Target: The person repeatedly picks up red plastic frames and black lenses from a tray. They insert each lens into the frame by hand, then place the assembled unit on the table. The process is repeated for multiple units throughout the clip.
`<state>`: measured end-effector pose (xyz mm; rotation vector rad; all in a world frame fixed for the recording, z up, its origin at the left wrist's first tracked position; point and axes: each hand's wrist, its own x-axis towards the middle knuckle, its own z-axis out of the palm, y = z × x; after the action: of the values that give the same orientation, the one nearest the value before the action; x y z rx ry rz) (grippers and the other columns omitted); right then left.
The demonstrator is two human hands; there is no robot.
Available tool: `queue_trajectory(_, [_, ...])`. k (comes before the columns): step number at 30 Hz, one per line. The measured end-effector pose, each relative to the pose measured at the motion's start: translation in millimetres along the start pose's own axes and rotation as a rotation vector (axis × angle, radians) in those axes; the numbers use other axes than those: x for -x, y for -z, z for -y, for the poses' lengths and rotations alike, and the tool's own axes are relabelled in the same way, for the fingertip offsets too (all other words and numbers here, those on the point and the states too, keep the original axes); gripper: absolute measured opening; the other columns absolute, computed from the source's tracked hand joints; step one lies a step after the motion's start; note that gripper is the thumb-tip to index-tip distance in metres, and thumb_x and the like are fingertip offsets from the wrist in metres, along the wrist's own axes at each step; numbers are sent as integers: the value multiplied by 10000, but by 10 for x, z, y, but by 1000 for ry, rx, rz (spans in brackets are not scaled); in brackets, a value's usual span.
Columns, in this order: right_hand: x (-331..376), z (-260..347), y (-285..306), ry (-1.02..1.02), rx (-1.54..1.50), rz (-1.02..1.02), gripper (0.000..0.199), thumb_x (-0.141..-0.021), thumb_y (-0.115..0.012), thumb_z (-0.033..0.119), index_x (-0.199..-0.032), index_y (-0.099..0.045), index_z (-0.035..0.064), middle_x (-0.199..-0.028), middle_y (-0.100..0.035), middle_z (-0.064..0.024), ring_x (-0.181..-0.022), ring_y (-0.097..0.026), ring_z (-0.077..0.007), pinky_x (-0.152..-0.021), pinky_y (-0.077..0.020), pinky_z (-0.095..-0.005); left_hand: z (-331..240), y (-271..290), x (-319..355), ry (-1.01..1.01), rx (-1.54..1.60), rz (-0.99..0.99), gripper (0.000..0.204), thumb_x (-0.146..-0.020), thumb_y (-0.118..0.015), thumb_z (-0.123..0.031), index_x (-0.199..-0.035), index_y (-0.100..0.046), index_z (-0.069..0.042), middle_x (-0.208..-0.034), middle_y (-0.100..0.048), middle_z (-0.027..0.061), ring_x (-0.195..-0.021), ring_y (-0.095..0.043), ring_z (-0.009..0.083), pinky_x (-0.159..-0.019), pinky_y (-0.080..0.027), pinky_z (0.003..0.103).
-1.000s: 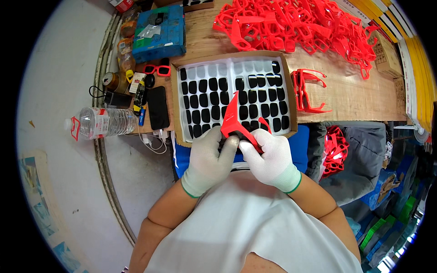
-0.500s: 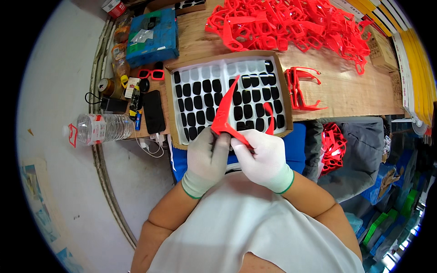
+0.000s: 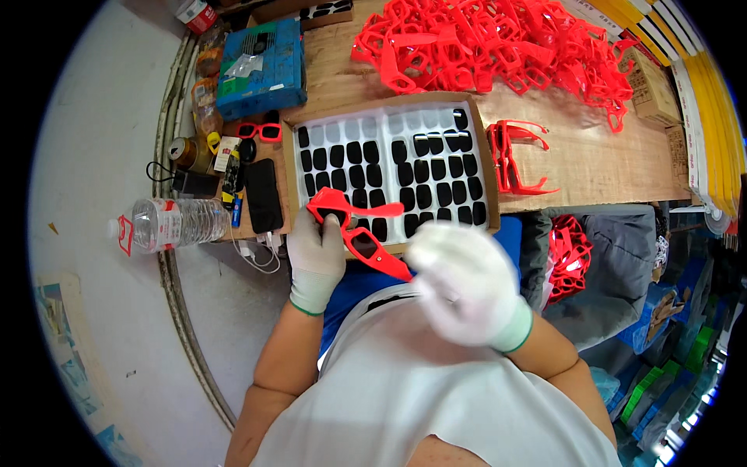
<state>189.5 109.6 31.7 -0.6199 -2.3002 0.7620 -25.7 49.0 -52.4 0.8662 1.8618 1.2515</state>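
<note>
My left hand (image 3: 317, 255), in a white glove with a green cuff, is closed on red sunglasses (image 3: 363, 244). They tilt over the near edge of a shallow cardboard tray (image 3: 489, 156), dark lenses showing and one temple reaching right. To the right, my gloved right hand (image 3: 467, 289) is apart from the sunglasses and smeared by motion, its fingers unclear. Rows of black lenses (image 3: 423, 194) sit in the tray's white insert; most pockets in the far row look pale, without a black lens.
Red frames (image 3: 482, 47) are heaped at the back, and a few more (image 3: 513, 159) stand right of the tray. To the left are a phone (image 3: 263, 194), a water bottle (image 3: 179, 223), red glasses (image 3: 261, 131) and a blue box (image 3: 262, 70). A grey bag (image 3: 615, 272) holds red frames.
My right hand has let go of the sunglasses and moved right and toward me. My left hand has moved left with them, and they are turned so that the lenses show.
</note>
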Motion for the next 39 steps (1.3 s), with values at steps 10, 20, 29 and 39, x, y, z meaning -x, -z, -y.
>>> queue_trajectory(10, [76,-396,-390,-886,-1076,288,516,-1023,-498,258,-1460,-393,5,-1178,-656,-155,-909,-680,-165,-797,-552,-314,-189,-268,185,80,370,326,196,-968,-535,-62,-1136,-557,36,-947,-647,85,-805,-652,146,-756,-551,298])
queue_trajectory(20, [44,-279,-394,-580,-262,307,232,-1004,-473,196,-967,-520,-27,-762,-609,-244,-686,-626,-436,-643,-511,-501,-331,-244,191,110,0,430,228,-981,-551,-141,-1129,-622,17,-955,-671,85,-834,-627,140,-779,-519,309])
queue_trajectory(29, [40,-225,-388,-556,-196,327,235,-999,-478,189,-944,-511,-37,-740,-599,-240,-670,-621,-447,-636,-514,-508,-356,-278,281,-220,-159,263,134,-918,-618,-80,-1016,-650,6,-807,-680,127,-692,-669,218,-629,-517,325])
queue_trajectory(39, [-29,-311,-287,-480,-201,-88,412,-937,-599,146,-1298,-531,-42,-904,-594,-171,-816,-592,-331,-759,-489,-417,-205,-87,60,-13,169,178,201,-980,-564,-97,-1112,-629,40,-969,-670,92,-877,-619,130,-792,-501,279])
